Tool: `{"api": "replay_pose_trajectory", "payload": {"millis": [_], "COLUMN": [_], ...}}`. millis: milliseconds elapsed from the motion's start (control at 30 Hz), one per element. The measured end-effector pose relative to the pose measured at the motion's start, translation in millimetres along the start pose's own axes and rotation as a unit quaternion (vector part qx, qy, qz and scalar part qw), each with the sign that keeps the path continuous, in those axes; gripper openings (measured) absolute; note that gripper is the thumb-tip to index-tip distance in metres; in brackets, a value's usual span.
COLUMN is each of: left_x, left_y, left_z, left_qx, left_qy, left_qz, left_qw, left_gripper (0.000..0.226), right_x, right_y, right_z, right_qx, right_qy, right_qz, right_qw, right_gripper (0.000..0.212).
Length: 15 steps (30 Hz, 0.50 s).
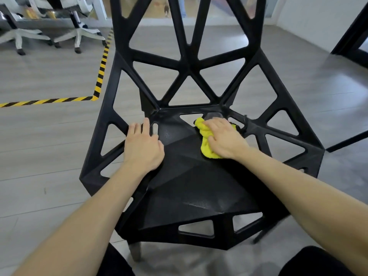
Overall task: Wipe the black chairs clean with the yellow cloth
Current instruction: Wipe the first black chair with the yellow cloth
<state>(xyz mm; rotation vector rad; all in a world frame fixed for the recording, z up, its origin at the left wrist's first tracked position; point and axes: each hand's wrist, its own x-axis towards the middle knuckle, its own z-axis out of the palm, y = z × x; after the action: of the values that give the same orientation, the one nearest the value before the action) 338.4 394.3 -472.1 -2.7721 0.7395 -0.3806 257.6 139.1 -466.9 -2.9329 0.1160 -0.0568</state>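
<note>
right hand (225,139) flat, pressing crumpled yellow cloth (206,144) onto black angular plastic chair (191,188) seat's rear | left hand (142,146) flat on seat, likely steadying

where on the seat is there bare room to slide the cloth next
Bare: the front half of the black chair seat, between the forearms. Also the strip between the left hand and yellow cloth. Crowded: the back right corner, under the right hand.

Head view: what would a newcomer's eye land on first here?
The yellow cloth, bright against the black chair, pressed onto the back of the seat under the right hand. The left hand rests flat on the seat's left side. Yellow-and-black tape marks the floor at left.
</note>
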Motion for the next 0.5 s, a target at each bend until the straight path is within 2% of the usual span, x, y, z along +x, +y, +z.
{"api": "replay_pose_trajectory", "payload": {"millis": [33,133,167,233,333,433,500], "left_x": [-0.2,-1.5,-2.2,-1.9,-1.0,0.0,-2.1], "left_y": [0.1,0.6,0.3,0.4,3.3,3.0,1.3], "left_z": [0.6,2.3,2.4,3.9,5.7,5.9,5.0], "left_qx": [0.002,0.010,0.016,0.019,0.021,0.021,0.009], "left_qy": [0.002,0.007,0.004,-0.003,0.004,0.008,0.012], "left_qz": [-0.002,0.000,0.001,0.001,-0.002,-0.003,0.002], "left_qw": [1.000,1.000,1.000,1.000,1.000,1.000,1.000], "left_gripper": [0.057,0.058,0.060,0.062,0.064,0.066,0.072], "right_x": [-0.6,-50.7,-69.8,-75.1,-14.4,63.5,70.1], "right_y": [-6.5,-43.0,-41.3,-15.9,28.5,28.9,20.7], "right_z": [7.8,15.2,7.7,-5.3,-5.6,13.4,14.6], "right_qx": [-0.004,0.040,0.055,0.004,-0.115,-0.147,-0.148], "right_qy": [-0.007,-0.064,-0.095,-0.082,0.003,-0.012,-0.005], "right_qz": [-0.014,-0.146,-0.163,-0.113,-0.003,0.047,0.057], "right_qw": [1.000,0.986,0.980,0.990,0.993,0.988,0.987], "right_gripper": [0.074,0.066,0.065,0.066,0.079,0.083,0.079]}}
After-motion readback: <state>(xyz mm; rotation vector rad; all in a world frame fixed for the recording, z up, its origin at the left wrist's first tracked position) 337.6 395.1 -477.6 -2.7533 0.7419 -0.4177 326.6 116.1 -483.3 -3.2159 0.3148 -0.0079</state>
